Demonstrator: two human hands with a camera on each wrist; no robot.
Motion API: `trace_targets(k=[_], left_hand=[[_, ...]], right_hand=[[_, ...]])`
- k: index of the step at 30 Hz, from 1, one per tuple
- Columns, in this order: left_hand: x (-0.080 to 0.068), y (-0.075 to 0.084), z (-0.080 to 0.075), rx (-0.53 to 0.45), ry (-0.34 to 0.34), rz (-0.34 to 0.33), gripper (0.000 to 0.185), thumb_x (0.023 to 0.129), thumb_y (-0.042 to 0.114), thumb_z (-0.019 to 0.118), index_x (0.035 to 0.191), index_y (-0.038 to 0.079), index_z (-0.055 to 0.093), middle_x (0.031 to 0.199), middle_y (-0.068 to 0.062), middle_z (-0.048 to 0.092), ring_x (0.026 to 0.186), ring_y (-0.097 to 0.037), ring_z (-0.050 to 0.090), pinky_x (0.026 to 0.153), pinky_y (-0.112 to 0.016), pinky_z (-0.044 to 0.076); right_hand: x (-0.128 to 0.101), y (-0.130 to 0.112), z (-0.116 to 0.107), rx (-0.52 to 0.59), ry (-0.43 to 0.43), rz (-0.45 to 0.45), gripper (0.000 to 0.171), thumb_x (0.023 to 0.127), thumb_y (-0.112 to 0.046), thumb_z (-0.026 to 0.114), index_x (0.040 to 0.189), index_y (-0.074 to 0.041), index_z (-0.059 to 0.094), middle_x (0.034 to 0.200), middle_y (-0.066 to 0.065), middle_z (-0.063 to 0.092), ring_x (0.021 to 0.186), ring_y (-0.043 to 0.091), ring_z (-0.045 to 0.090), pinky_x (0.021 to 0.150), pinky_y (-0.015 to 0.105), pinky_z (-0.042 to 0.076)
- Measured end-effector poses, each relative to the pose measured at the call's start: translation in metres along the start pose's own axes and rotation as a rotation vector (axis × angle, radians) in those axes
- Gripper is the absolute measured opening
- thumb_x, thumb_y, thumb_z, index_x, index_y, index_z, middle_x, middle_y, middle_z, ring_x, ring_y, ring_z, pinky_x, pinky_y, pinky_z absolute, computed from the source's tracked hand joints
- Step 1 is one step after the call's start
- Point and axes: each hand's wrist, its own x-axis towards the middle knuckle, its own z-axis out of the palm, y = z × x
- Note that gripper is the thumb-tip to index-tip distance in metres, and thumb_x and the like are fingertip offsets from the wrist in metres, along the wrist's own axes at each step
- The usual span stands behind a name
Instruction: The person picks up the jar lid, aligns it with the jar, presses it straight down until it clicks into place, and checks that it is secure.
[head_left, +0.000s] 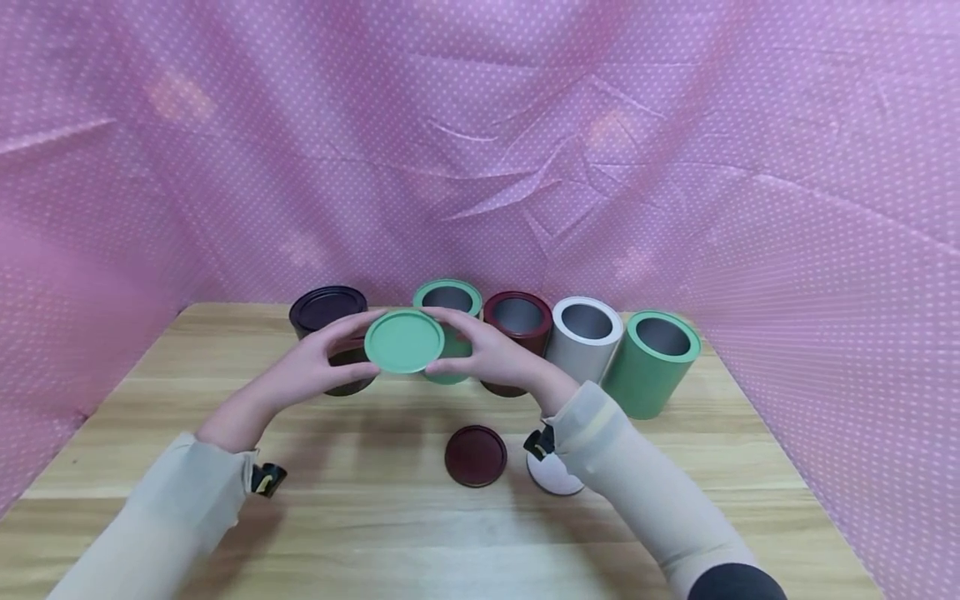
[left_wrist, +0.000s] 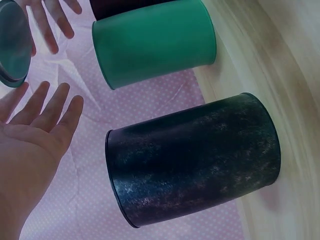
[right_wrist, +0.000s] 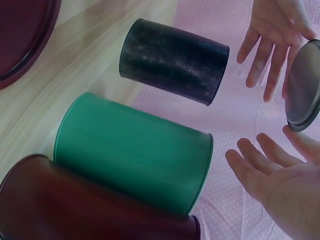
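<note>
Two hands, my left hand (head_left: pixel 311 367) and right hand (head_left: pixel 491 354), pinch the green lid (head_left: pixel 404 340) by its rim above the tabletop (head_left: pixel 420 533); next I judge it needs lowering squarely onto the open green can (head_left: pixel 448 302) behind.

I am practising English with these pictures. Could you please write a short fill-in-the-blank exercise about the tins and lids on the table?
1. Both hands hold a round ____ lid between them.
2. The only tin in the row with its lid on is the ____ tin.
3. The dark red lid lies flat on the ____ table.
4. The silver tin stands between the dark red tin and a ____ tin.

Missing words: green; black; wooden; green
</note>
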Motion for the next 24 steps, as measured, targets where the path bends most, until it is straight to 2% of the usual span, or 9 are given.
trace_targets(k=[3,7,13,16,21,24], left_hand=[[0.006,-0.002,0.0,0.006,-0.007,0.002,0.069,0.089,0.016,0.071,0.149,0.015,0.038,0.149,-0.006,0.043,0.134,-0.029,0.045,0.111,-0.035,0.039],[0.016,0.001,0.001,0.043,-0.009,-0.005,0.069,0.088,0.017,0.072,0.148,0.014,0.039,0.148,-0.01,0.044,0.133,-0.032,0.044,0.111,-0.052,0.035],[0.032,0.008,0.0,0.087,-0.025,0.017,0.07,0.088,0.021,0.072,0.148,0.012,0.039,0.148,-0.01,0.044,0.135,-0.03,0.042,0.112,-0.052,0.035],[0.038,0.012,-0.001,0.103,-0.04,0.027,0.069,0.088,0.023,0.072,0.149,0.013,0.039,0.15,-0.009,0.042,0.138,-0.029,0.038,0.113,-0.052,0.033],[0.047,0.014,-0.002,0.124,-0.058,0.004,0.07,0.089,0.026,0.071,0.15,0.016,0.037,0.152,-0.008,0.039,0.141,-0.028,0.035,0.114,-0.051,0.031],[0.054,0.015,0.0,0.129,-0.063,-0.014,0.071,0.089,0.027,0.071,0.15,0.017,0.037,0.153,-0.007,0.038,0.139,-0.03,0.038,0.114,-0.048,0.032]], right_hand=[[-0.001,0.0,-0.003,-0.015,0.005,0.003,0.076,0.086,-0.025,0.074,0.15,-0.016,0.035,0.147,0.003,0.044,0.135,0.016,0.04,0.115,0.041,0.033],[-0.001,0.003,-0.011,-0.018,0.018,-0.004,0.075,0.086,-0.021,0.074,0.15,-0.013,0.036,0.145,0.005,0.046,0.134,0.019,0.042,0.114,0.045,0.034],[-0.002,0.006,-0.025,-0.039,0.025,0.001,0.075,0.086,-0.02,0.074,0.15,-0.012,0.035,0.14,0.009,0.049,0.132,0.023,0.044,0.113,0.05,0.033],[-0.002,0.007,-0.031,-0.042,0.022,-0.004,0.074,0.087,-0.017,0.073,0.15,-0.01,0.035,0.143,0.011,0.046,0.134,0.025,0.042,0.113,0.052,0.032],[0.0,0.01,-0.04,-0.034,0.01,-0.009,0.073,0.088,-0.016,0.072,0.15,-0.008,0.034,0.15,0.012,0.04,0.138,0.026,0.039,0.112,0.055,0.034],[0.0,0.012,-0.046,-0.057,0.017,-0.009,0.072,0.087,-0.016,0.072,0.149,-0.007,0.036,0.146,0.011,0.045,0.129,0.024,0.045,0.109,0.052,0.038]])
